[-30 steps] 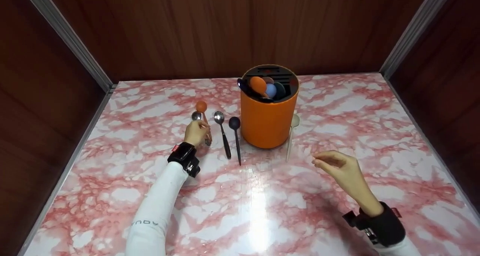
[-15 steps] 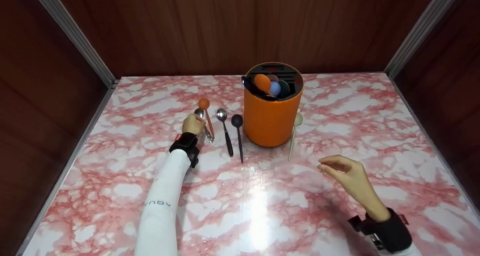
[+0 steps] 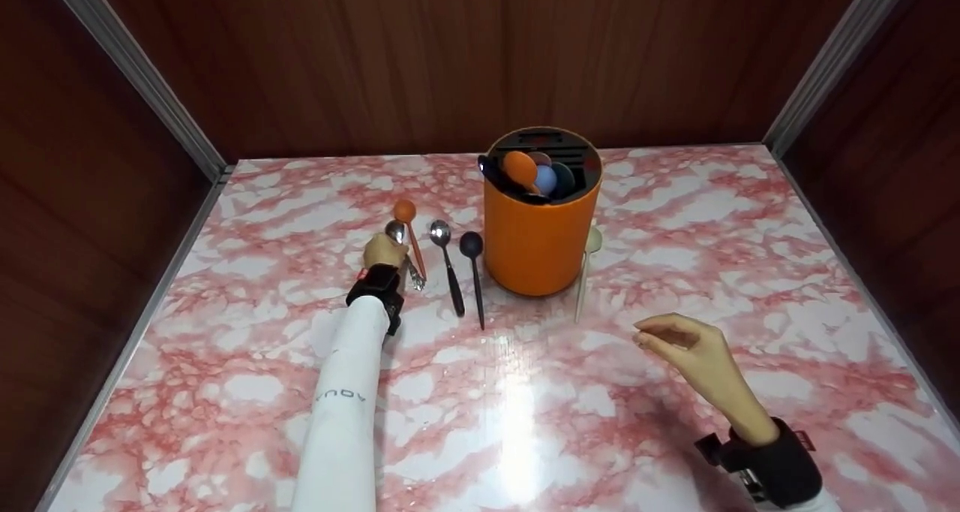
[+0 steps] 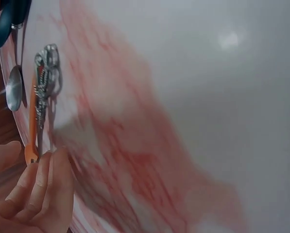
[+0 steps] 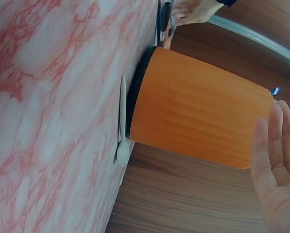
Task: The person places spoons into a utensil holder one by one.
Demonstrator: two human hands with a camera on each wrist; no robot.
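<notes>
Silver spoon [image 3: 397,243] lies under the left hand [image 3: 383,251], far from the right hand [image 3: 686,347].

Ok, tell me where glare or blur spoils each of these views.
Head view: sharp, with a white glare streak on the table. Left wrist view: the tabletop smears into blur, only the ornate spoon handle near the left hand reads. Right wrist view: clear, the orange holder crisp.
</notes>
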